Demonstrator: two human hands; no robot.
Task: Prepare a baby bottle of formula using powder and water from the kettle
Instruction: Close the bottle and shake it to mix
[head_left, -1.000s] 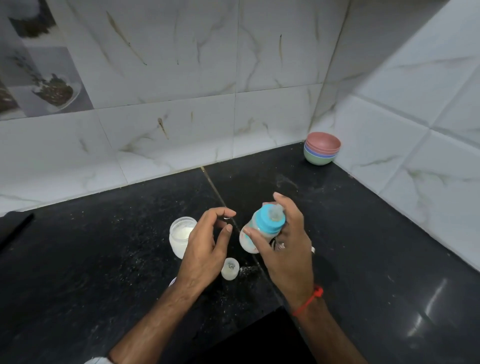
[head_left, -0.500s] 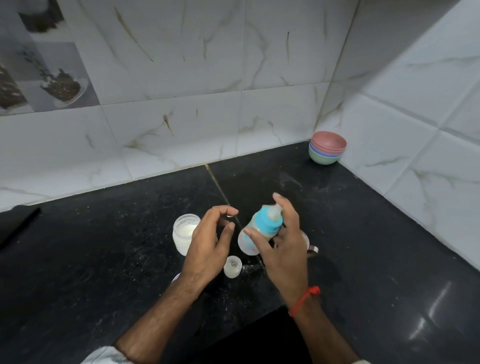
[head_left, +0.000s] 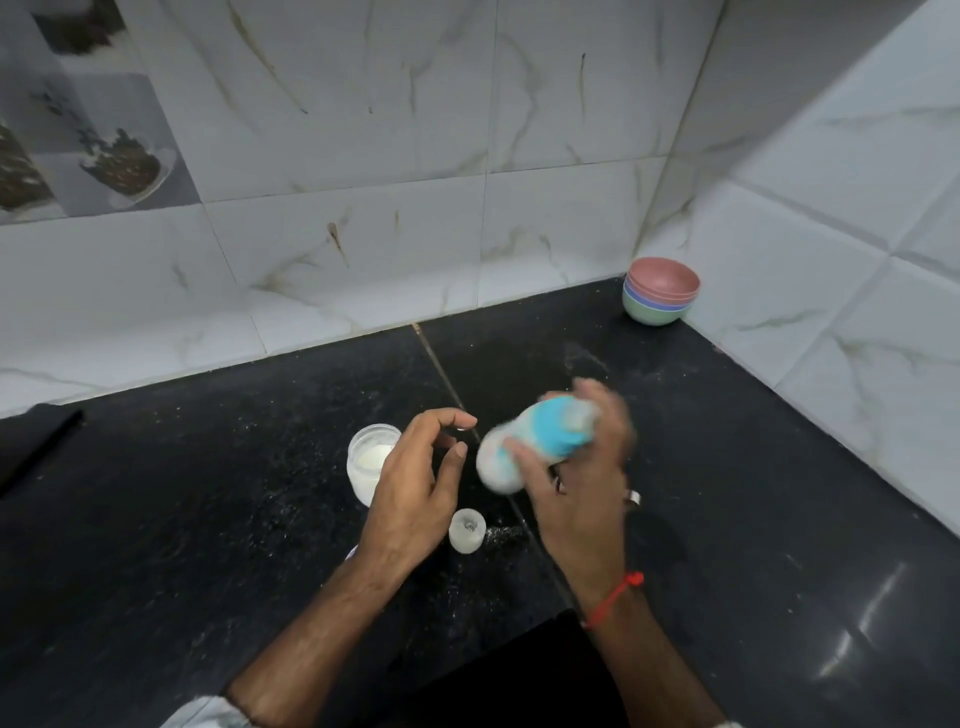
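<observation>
My right hand (head_left: 582, 493) grips a baby bottle (head_left: 530, 447) with a blue collar and clear teat, held tilted above the black counter; both are motion-blurred. My left hand (head_left: 415, 483) hovers just left of the bottle with loosely curled fingers and holds nothing. A small open jar of white powder (head_left: 370, 460) stands on the counter behind my left hand. A frosted bottle cap (head_left: 466, 530) stands on the counter between my wrists, beside some spilled powder.
Stacked coloured bowls (head_left: 661, 291) sit in the back right corner against the tiled walls. A small metal object (head_left: 632, 498) peeks out right of my right hand. A dark object (head_left: 36, 447) lies at the far left edge. No kettle is in view.
The bottle in my right hand has swung up and to the right and is now blurred with motion. My left hand has stayed hovering beside it.
</observation>
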